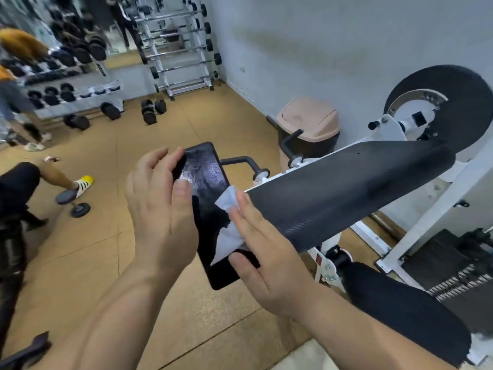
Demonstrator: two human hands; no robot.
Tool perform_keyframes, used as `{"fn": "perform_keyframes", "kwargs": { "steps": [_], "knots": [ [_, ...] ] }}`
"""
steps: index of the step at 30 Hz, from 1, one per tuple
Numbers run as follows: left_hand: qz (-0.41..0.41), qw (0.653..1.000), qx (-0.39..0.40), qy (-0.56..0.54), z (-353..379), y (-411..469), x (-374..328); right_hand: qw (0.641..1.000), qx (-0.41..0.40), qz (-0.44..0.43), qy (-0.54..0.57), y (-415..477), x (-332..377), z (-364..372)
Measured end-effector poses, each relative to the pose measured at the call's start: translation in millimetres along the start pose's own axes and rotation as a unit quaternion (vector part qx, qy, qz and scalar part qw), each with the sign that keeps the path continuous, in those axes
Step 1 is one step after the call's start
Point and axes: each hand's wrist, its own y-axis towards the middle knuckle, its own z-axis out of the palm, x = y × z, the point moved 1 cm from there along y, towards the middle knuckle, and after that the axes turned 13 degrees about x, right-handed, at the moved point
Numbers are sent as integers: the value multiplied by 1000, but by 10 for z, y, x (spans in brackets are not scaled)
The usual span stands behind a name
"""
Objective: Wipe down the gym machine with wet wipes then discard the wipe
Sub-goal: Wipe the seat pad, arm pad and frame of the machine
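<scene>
Nearest, the left hand (pixel 160 206) clenches its fingers round the edge of a narrow glossy black pad (pixel 206 169) on the white-framed, black-cushioned gym machine (pixel 346 190). The right hand (pixel 266 252) presses straight, released fingers on a crumpled white wet wipe (pixel 229 237) lying on that pad.
</scene>
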Motion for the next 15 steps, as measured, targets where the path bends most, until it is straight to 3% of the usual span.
{"fn": "perform_keyframes", "kwargs": {
  "steps": [5,10,12,15],
  "knots": [
    [-25,986,18,165,-12,-37,-158,961,38,56,268,35,-395,-189],
    [-89,969,77,216,-2,-145,-356,859,173,81,474,435,-516,-138],
    [-112,969,86,205,12,-154,-398,836,214,81,499,680,-473,-54],
    [-138,970,86,182,38,-140,-440,840,240,75,481,996,-478,-82]
  ]
}}
